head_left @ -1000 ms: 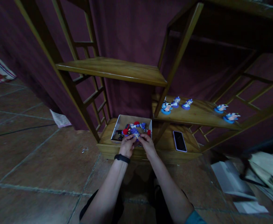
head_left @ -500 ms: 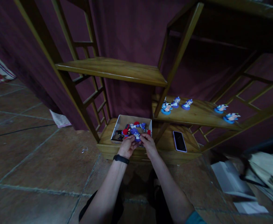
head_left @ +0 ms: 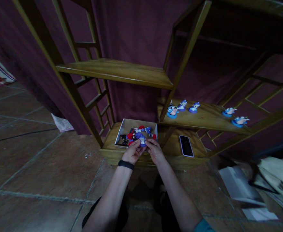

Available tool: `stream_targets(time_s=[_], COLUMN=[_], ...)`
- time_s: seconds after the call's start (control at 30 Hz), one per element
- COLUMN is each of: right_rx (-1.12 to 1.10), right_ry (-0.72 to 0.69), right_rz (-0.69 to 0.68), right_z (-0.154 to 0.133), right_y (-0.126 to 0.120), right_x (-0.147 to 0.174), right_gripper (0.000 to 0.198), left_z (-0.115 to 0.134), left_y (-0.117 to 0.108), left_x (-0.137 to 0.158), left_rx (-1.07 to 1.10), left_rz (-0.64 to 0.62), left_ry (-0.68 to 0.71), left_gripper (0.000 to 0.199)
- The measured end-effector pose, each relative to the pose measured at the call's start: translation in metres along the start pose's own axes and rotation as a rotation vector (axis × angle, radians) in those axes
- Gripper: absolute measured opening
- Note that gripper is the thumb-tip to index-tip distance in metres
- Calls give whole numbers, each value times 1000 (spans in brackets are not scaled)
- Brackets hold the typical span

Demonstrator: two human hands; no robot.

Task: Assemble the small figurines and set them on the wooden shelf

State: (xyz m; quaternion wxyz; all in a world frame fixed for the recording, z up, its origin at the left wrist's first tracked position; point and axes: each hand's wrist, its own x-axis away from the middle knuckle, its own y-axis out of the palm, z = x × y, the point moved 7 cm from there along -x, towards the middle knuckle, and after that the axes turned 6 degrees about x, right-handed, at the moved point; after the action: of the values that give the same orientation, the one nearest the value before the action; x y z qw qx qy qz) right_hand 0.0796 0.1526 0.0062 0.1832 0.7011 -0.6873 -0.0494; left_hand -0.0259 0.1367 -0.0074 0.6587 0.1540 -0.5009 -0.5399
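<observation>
A small purple-and-white figurine (head_left: 142, 140) is held between my two hands, just over the front edge of an open cardboard box (head_left: 125, 124). My left hand (head_left: 132, 152) grips it from the left, fingers curled under its base. From the right, my right hand (head_left: 155, 150) pinches the base with thumb and fingers. Inside the box lie several other figurines in red, black, white and purple; a red one (head_left: 130, 136) shows beside the held figurine. My hands hide part of the box's front wall.
On the right shelf (head_left: 204, 119) stand several figurines, among them a purple one (head_left: 194, 107) and a blue-based one (head_left: 240, 121). A phone (head_left: 186, 146) lies on the lower board. Above the box juts a wooden shelf (head_left: 117, 71). A pale bag (head_left: 277, 175) rests at right.
The figurine in my hands has turned a little and now stands more upright. Both hands stay at nearly the same place over the box's front edge.
</observation>
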Motion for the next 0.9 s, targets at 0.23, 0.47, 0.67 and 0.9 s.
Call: stream_targets(time_s=[0.23,0.47,0.67,0.9], right_rx=[-17,-54,-73,145], right_ry=[-2,32,34,-90], right_rz=[-5,-32,4,108], right_z=[-1,9,10,-6], right_y=[1,1,1,0], right_x=[1,-3,-2,1], right_gripper=[25,22,22,25], left_z=[0,0,-1,3], left_y=[-2,-3,-4,2], left_x=[-4,-4,-4,-2], left_rx=[-28,-65,-38,-32], left_rz=[-18,-19,8,-14], left_ry=[-13,-3,-15,17], left_gripper=[9,9,7,8])
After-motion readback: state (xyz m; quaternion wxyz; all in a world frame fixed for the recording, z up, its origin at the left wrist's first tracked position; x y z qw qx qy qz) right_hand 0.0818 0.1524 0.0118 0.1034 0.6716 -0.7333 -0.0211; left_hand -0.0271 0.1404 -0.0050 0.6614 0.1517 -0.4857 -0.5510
